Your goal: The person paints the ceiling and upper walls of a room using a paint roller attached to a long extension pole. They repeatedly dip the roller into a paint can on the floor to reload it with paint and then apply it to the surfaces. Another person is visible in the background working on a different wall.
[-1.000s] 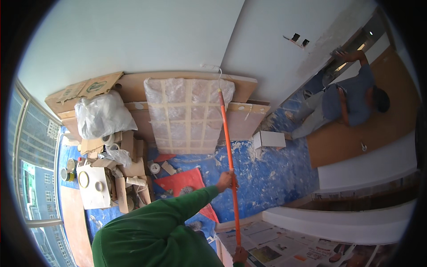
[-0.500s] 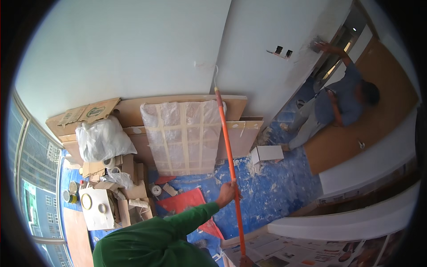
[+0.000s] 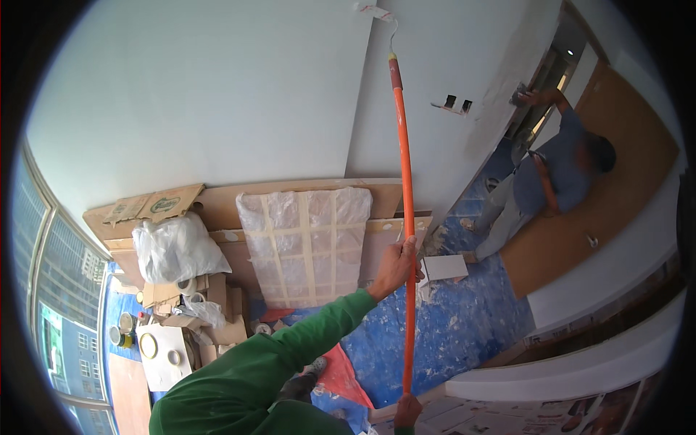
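Note:
A long orange pole [image 3: 405, 167] with a paint roller [image 3: 375, 11] on its wire frame stands nearly upright before me. Its roller head is up against the pale wall [image 3: 217, 94], near a vertical edge in it. My left hand [image 3: 396, 268] is closed round the pole's middle, at the end of a green sleeve. Lower down, at the bottom of the view, my right hand [image 3: 408, 410] grips the pole near its lower end.
Wrapped boards [image 3: 304, 246], a white plastic bag [image 3: 177, 250] and cardboard lean or lie along the wall. Blue sheeting [image 3: 464, 326] covers the floor, with a red sheet [image 3: 344, 380] on it. At the right another person [image 3: 554, 170] works at the wall with a flat tool.
The roller has gone up the wall and slightly to the right. Both my hands have risen with the pole, and a shoe now shows by the red sheet.

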`<act>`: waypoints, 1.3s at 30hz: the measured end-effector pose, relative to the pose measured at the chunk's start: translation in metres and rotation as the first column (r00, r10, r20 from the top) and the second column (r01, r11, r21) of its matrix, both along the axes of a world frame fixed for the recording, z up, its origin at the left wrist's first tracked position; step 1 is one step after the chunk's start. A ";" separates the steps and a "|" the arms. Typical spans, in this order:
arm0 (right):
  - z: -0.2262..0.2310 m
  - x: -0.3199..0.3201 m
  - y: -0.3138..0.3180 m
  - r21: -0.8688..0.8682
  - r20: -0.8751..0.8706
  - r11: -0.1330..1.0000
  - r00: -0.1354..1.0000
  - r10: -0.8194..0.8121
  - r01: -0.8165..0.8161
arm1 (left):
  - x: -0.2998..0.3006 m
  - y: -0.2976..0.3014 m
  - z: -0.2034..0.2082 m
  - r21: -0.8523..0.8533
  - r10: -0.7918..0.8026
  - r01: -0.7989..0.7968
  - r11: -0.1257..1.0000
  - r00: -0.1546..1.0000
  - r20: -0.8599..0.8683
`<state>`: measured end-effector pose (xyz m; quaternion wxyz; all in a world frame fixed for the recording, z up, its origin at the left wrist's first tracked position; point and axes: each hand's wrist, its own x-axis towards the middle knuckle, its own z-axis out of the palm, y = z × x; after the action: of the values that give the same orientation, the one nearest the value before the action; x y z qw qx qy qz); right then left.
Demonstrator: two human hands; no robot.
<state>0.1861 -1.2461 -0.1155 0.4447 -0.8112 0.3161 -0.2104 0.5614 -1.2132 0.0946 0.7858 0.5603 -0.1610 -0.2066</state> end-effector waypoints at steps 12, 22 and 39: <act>-0.072 -0.071 0.025 -0.089 -0.203 0.996 0.979 -0.019 0.001 | -0.034 0.029 -0.070 0.107 -0.001 0.013 0.994 0.994 -0.109; -0.018 -0.005 0.026 -0.305 -0.215 0.951 0.976 -0.012 -0.055 | 0.009 0.024 0.023 -0.032 -0.045 0.044 0.999 0.999 -0.002; -0.063 -0.098 0.075 -0.161 -0.333 0.986 0.943 -0.017 -0.040 | -0.060 0.084 -0.097 0.034 -0.040 0.049 0.998 0.974 -0.225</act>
<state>0.0881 -1.1708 -0.1786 0.3172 -0.8710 0.3635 -0.0931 0.5019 -1.1297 -0.0028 0.7830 0.5448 -0.0799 -0.2892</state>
